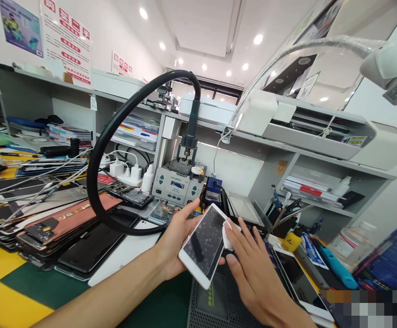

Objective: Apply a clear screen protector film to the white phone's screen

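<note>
A white smartphone (203, 246) with a dark, speckled screen is tilted above the bench, gripped by my left hand (173, 241) around its left edge and back. The thumb of that hand lies along the upper left side. Under the fingers of my right hand (253, 262) is a small white wipe (226, 234), pressed at the phone's right edge. Part of the wipe is covered by those fingers. Below the phone lies a black perforated mat (201, 314) on a dark green surface.
Stacks of phone screens and parts (72, 216) fill the left side. A hot air station (176, 184) with a looping black hose (94, 159) stands behind. On the right are another white phone (301, 280), a yellow bottle (291, 240), a teal tool (338, 266) and a clear bottle (352, 243).
</note>
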The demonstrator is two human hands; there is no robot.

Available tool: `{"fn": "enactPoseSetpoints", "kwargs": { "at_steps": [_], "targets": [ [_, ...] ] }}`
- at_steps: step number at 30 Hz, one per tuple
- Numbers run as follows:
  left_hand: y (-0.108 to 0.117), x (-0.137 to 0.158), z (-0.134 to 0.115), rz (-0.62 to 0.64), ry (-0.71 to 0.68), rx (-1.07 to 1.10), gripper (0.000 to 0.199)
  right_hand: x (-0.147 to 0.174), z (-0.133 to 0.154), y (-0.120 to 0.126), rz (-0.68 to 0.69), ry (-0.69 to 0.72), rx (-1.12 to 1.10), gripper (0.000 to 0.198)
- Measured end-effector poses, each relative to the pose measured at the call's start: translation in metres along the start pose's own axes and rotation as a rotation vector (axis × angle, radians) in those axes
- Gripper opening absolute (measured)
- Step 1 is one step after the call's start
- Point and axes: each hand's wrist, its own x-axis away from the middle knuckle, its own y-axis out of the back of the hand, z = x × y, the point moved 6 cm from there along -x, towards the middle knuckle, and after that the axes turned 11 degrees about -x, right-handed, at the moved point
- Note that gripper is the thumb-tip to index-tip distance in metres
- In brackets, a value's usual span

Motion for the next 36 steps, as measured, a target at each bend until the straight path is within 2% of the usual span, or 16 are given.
{"fn": "enactPoseSetpoints", "kwargs": {
  "at_steps": [5,11,14,17,26,32,36],
  "targets": [
    [0.014,-0.006,-0.002,-0.090,-0.026,0.093,0.052,0.001,0.031,-0.010,0.066,0.132,0.006,0.069],
    [0.016,-0.006,-0.006,-0.091,-0.054,0.134,0.050,0.004,0.061,-0.023,-0.056,0.382,0.115,0.069],
    [0.013,-0.005,-0.005,-0.097,-0.053,0.140,0.048,0.005,0.067,-0.030,-0.097,0.443,0.154,0.066],
    [0.012,-0.005,0.002,-0.105,-0.021,0.125,0.050,0.004,0.070,-0.033,-0.139,0.442,0.173,0.066],
    [0.003,-0.004,0.024,0.009,0.107,0.139,0.050,0.001,0.084,-0.026,-0.283,0.524,0.209,0.066],
    [-0.001,-0.001,0.030,-0.048,0.089,0.141,0.052,-0.003,0.077,-0.019,-0.239,0.445,0.140,0.066],
    [-0.011,0.001,0.032,0.023,0.060,0.103,0.059,-0.008,0.061,-0.006,-0.127,0.328,0.080,0.067]
  ]
}}
